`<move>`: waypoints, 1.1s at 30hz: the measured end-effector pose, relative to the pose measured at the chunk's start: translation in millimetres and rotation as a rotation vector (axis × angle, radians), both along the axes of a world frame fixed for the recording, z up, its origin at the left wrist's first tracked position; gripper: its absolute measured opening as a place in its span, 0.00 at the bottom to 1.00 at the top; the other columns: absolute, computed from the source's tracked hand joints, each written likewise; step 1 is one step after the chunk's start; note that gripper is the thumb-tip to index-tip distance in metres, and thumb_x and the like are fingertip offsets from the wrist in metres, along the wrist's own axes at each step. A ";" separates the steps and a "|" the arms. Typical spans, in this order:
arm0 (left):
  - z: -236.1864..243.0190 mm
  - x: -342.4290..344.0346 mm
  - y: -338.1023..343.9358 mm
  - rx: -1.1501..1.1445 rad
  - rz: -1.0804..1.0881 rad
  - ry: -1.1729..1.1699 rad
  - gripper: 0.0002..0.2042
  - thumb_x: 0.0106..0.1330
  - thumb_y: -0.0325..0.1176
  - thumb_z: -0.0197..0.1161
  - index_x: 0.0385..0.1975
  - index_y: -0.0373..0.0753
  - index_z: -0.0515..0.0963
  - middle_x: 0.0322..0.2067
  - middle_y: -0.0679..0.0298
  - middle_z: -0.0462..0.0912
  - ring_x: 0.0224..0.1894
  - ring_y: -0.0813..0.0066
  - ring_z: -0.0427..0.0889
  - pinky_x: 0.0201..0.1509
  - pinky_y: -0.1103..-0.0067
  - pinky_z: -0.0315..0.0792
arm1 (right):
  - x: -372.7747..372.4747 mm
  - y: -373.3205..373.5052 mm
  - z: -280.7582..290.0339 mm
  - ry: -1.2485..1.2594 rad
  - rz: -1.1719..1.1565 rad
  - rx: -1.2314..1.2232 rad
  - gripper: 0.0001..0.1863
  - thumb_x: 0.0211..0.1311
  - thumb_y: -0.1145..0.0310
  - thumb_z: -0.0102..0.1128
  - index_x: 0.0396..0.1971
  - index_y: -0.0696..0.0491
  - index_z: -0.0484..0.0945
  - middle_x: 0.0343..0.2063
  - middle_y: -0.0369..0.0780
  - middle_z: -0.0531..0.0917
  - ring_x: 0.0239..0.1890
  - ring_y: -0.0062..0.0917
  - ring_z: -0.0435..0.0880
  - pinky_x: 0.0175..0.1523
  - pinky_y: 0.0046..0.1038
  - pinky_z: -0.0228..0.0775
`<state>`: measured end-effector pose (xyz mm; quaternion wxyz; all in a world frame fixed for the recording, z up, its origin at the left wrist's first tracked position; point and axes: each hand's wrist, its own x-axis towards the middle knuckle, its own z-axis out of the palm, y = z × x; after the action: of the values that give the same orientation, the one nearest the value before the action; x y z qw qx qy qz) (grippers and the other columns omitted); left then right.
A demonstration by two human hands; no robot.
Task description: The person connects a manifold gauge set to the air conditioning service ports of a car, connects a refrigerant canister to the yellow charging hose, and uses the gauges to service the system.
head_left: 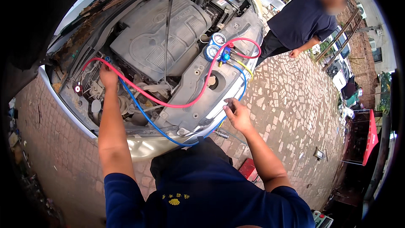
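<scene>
My left hand [109, 77] reaches into the left side of the engine bay, its fingers closed around a blue-topped hose coupler [107, 59]. A blue hose [141, 110] runs from beside that hand along the car's front edge. The red hose [181, 105] passes over my left wrist toward a red-capped coupler [78, 88] low at the left. My right hand [238, 115] hovers by the front edge near the blue hose, fingers loosely curled and apart, holding nothing. A manifold gauge set [215, 47] with two dials rests on the front panel, a yellow hose [244, 66] leading off it.
A grey engine cover [160, 33] fills the bay, with a thin prop rod [168, 25] standing across it. Behind it sits a battery [224, 1]. Another person [299, 14] stands at the far right, one hand on the car. A red case [247, 168] lies on the paving.
</scene>
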<state>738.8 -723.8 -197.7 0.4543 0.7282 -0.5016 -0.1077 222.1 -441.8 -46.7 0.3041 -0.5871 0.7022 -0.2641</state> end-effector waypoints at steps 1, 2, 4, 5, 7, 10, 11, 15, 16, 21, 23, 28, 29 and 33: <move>-0.2 3.7 2.2 0.036 0.030 -0.039 0.15 0.68 0.36 0.65 0.46 0.30 0.83 0.37 0.47 0.89 0.40 0.47 0.89 0.45 0.62 0.79 | -17.1 -3.4 -11.5 -0.004 -0.047 -0.006 0.18 0.69 0.64 0.67 0.53 0.58 0.80 0.27 0.41 0.84 0.28 0.29 0.83 0.38 0.32 0.76; 1.8 -6.6 3.8 0.077 0.048 -0.068 0.15 0.68 0.36 0.65 0.46 0.30 0.83 0.37 0.47 0.89 0.41 0.47 0.89 0.45 0.62 0.79 | -33.6 -7.0 -14.3 0.007 -0.093 0.006 0.20 0.68 0.63 0.67 0.53 0.59 0.80 0.30 0.43 0.86 0.32 0.32 0.85 0.42 0.35 0.78; 9.9 -25.8 7.8 0.103 0.002 -0.064 0.15 0.69 0.36 0.65 0.46 0.30 0.83 0.38 0.47 0.89 0.40 0.48 0.89 0.47 0.61 0.78 | -65.0 -20.1 -18.3 0.080 -0.107 0.001 0.23 0.66 0.62 0.68 0.56 0.59 0.79 0.40 0.46 0.87 0.42 0.38 0.87 0.51 0.38 0.78; 8.3 -14.3 10.8 0.101 0.016 -0.099 0.15 0.70 0.36 0.64 0.48 0.30 0.82 0.40 0.47 0.89 0.42 0.51 0.89 0.50 0.62 0.78 | -73.4 -34.8 -21.0 0.116 -0.086 -0.044 0.25 0.66 0.61 0.68 0.57 0.59 0.78 0.46 0.48 0.86 0.48 0.40 0.86 0.56 0.40 0.77; 4.9 5.2 17.0 0.093 0.022 -0.123 0.16 0.70 0.36 0.64 0.49 0.30 0.82 0.41 0.46 0.89 0.44 0.51 0.88 0.51 0.62 0.77 | -86.5 -72.7 -25.4 0.172 -0.020 -0.083 0.30 0.63 0.57 0.70 0.60 0.60 0.76 0.56 0.52 0.81 0.60 0.46 0.81 0.65 0.43 0.73; 8.8 6.4 40.1 0.050 0.034 -0.091 0.15 0.71 0.32 0.62 0.51 0.29 0.81 0.43 0.47 0.88 0.45 0.57 0.87 0.52 0.66 0.77 | -96.7 -136.8 -42.1 0.310 0.091 -0.081 0.48 0.57 0.51 0.75 0.71 0.62 0.64 0.67 0.58 0.72 0.70 0.50 0.71 0.73 0.43 0.66; 8.6 -2.6 42.8 0.009 0.002 0.026 0.14 0.71 0.31 0.62 0.51 0.28 0.80 0.42 0.49 0.88 0.44 0.60 0.86 0.51 0.68 0.77 | -105.1 -154.3 -43.7 0.366 0.100 -0.096 0.53 0.55 0.50 0.77 0.73 0.63 0.60 0.69 0.59 0.70 0.72 0.51 0.69 0.75 0.42 0.64; 18.3 -29.5 64.2 0.022 -0.067 0.174 0.14 0.73 0.27 0.59 0.54 0.27 0.78 0.45 0.56 0.86 0.43 0.71 0.82 0.49 0.74 0.76 | -131.8 -215.0 -52.1 0.551 0.150 -0.039 0.63 0.48 0.45 0.81 0.76 0.63 0.54 0.73 0.57 0.65 0.76 0.50 0.64 0.79 0.43 0.57; 28.1 -36.1 74.5 0.019 -0.075 0.186 0.15 0.73 0.27 0.58 0.56 0.27 0.77 0.46 0.57 0.85 0.45 0.72 0.82 0.50 0.75 0.76 | -132.8 -225.6 -49.9 0.619 0.178 0.059 0.63 0.47 0.45 0.81 0.76 0.63 0.55 0.73 0.57 0.64 0.77 0.49 0.62 0.80 0.44 0.54; 40.7 -33.8 130.4 0.074 -0.055 0.250 0.19 0.77 0.30 0.59 0.62 0.26 0.73 0.54 0.54 0.82 0.53 0.70 0.82 0.60 0.76 0.75 | -127.5 -239.3 -48.9 0.626 0.184 0.028 0.55 0.39 0.44 0.80 0.66 0.60 0.69 0.57 0.50 0.79 0.63 0.43 0.77 0.70 0.44 0.66; 44.6 -31.5 149.5 0.123 -0.021 0.326 0.19 0.77 0.30 0.59 0.63 0.26 0.73 0.54 0.54 0.83 0.55 0.69 0.82 0.63 0.75 0.73 | -115.1 -235.1 -44.8 0.632 0.163 0.053 0.54 0.38 0.43 0.80 0.64 0.60 0.70 0.56 0.50 0.80 0.62 0.44 0.78 0.69 0.43 0.68; 49.6 -17.6 184.5 0.062 0.086 0.504 0.18 0.78 0.30 0.58 0.62 0.28 0.73 0.51 0.59 0.84 0.50 0.76 0.81 0.57 0.79 0.74 | -96.5 -189.8 -33.0 0.641 0.061 -0.001 0.48 0.36 0.44 0.79 0.55 0.63 0.75 0.49 0.51 0.82 0.54 0.44 0.83 0.60 0.41 0.78; 58.4 -22.5 190.6 -0.019 0.089 0.474 0.17 0.78 0.32 0.59 0.62 0.30 0.74 0.49 0.62 0.83 0.47 0.78 0.80 0.54 0.80 0.74 | -98.4 -181.6 -22.4 0.643 0.084 0.075 0.48 0.35 0.45 0.79 0.54 0.63 0.76 0.47 0.50 0.83 0.52 0.44 0.85 0.57 0.41 0.80; 137.6 -109.6 212.7 -0.238 0.093 0.205 0.13 0.79 0.32 0.58 0.54 0.31 0.77 0.43 0.64 0.80 0.40 0.79 0.76 0.48 0.81 0.72 | -111.3 -151.1 1.9 0.690 0.112 0.101 0.46 0.34 0.46 0.79 0.53 0.61 0.77 0.43 0.48 0.84 0.49 0.43 0.86 0.54 0.41 0.81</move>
<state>629.2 -511.1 -60.1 0.5908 0.6768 -0.4275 -0.1001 110.8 -592.9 -44.9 0.0915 -0.6634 0.7427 0.0022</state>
